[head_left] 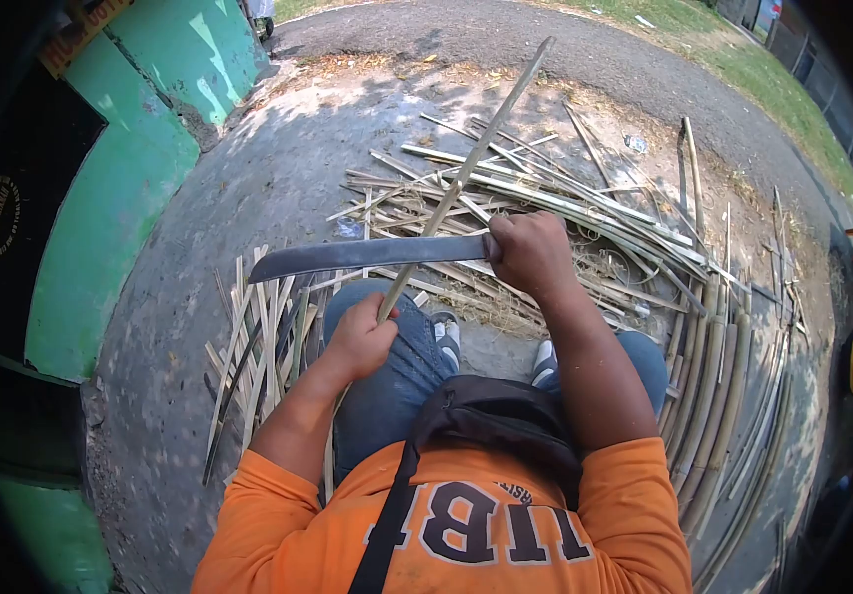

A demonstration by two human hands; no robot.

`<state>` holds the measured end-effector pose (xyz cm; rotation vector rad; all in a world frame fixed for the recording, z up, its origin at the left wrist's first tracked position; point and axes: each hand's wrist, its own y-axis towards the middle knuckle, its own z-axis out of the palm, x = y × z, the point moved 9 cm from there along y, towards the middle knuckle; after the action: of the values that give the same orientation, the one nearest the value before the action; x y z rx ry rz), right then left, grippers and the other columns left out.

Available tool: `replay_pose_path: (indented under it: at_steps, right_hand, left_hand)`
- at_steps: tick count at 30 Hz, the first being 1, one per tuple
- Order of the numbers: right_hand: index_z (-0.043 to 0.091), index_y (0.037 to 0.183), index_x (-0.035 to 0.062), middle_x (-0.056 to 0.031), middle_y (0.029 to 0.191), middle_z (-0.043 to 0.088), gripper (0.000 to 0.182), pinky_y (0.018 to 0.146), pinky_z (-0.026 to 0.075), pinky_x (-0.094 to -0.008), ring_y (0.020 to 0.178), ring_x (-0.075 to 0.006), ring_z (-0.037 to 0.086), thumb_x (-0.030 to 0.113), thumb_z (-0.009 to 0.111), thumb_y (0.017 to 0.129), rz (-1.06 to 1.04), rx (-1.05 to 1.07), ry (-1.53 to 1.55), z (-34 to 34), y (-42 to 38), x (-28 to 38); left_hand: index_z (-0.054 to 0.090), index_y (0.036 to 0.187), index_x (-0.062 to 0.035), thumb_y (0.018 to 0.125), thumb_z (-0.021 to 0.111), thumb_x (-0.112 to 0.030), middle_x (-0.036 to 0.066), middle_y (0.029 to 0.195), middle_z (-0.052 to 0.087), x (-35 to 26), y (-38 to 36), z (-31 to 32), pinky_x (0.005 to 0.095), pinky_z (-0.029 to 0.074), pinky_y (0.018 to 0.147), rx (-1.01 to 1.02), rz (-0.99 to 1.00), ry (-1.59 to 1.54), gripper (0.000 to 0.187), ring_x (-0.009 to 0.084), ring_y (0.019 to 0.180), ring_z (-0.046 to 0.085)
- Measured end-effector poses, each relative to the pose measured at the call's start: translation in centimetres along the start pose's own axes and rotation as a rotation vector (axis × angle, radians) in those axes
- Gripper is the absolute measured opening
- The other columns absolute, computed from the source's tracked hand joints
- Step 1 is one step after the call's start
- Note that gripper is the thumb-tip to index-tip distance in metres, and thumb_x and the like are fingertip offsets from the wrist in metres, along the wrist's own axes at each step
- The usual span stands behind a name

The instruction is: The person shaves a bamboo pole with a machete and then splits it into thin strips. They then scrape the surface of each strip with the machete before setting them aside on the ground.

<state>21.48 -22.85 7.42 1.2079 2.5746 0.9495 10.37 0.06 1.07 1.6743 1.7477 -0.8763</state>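
Note:
My left hand (363, 337) is closed round the lower end of a long bamboo strip (466, 173), which slants up and away to the right. In my right hand (532, 253) is the handle of a machete (367, 256). Its broad dark blade points left and lies across the strip, a little above my left fist. Both hands are in front of my knees.
A pile of split bamboo strips (535, 188) covers the ground ahead. Shorter strips (266, 346) lie by my left leg, and bamboo poles (713, 386) lie at my right. A green wall (139, 188) stands at the left; a paved road (505, 42) runs beyond.

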Motion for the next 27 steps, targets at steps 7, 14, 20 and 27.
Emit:
replay_pose_path:
  at_steps: [7, 14, 20, 27]
  right_hand:
    - [0.069, 0.083, 0.0113, -0.0161, 0.076, 0.07, 0.019, 0.066, 0.054, -0.0534, 0.07, -0.0401, 0.069, 0.027, 0.063, 0.092, 0.371, -0.041, -0.007, -1.5, -1.0, -7.4]
    - [0.064, 0.08, 0.0125, -0.0102, 0.067, 0.067, 0.012, 0.063, 0.052, -0.0497, 0.066, -0.0353, 0.068, 0.023, 0.069, 0.082, 0.033, 0.019, 0.096, -0.8, -0.3, 1.0]
    - [0.066, 0.083, 0.0113, -0.0144, 0.073, 0.069, 0.015, 0.067, 0.052, -0.0532, 0.071, -0.04, 0.068, 0.025, 0.067, 0.089, 0.357, -0.084, 0.042, 1.2, -1.5, -8.3]
    - [0.067, 0.088, 0.0107, -0.0179, 0.079, 0.07, 0.022, 0.068, 0.053, -0.0547, 0.075, -0.0439, 0.068, 0.03, 0.061, 0.097, 0.622, -0.129, 0.068, -1.5, -2.9, -11.4]
  left_hand:
    - [0.062, 0.1, 0.0006, 0.084, 0.058, -0.013, 0.012, 0.079, 0.062, 0.4, 0.6, 0.2, 0.0368, 0.047, 0.068, 0.047, -0.023, -0.043, 0.021, 0.0208, 0.073, 0.059]
    - [0.064, 0.101, 0.0023, 0.086, 0.057, -0.018, 0.022, 0.082, 0.068, -0.4, 0.5, 0.5, 0.0447, 0.052, 0.074, 0.045, 0.019, 0.008, 0.026, 0.0377, 0.078, 0.068]
    - [0.064, 0.101, 0.0014, 0.085, 0.057, -0.018, 0.024, 0.08, 0.067, -0.4, -0.4, 0.0, 0.0473, 0.052, 0.074, 0.042, 0.021, 0.046, 0.026, 0.0424, 0.077, 0.067]
    - [0.064, 0.1, 0.0011, 0.085, 0.058, -0.017, 0.021, 0.077, 0.066, -0.4, 0.2, 0.4, 0.0438, 0.051, 0.069, 0.068, -0.013, -0.016, 0.024, 0.0359, 0.073, 0.067]
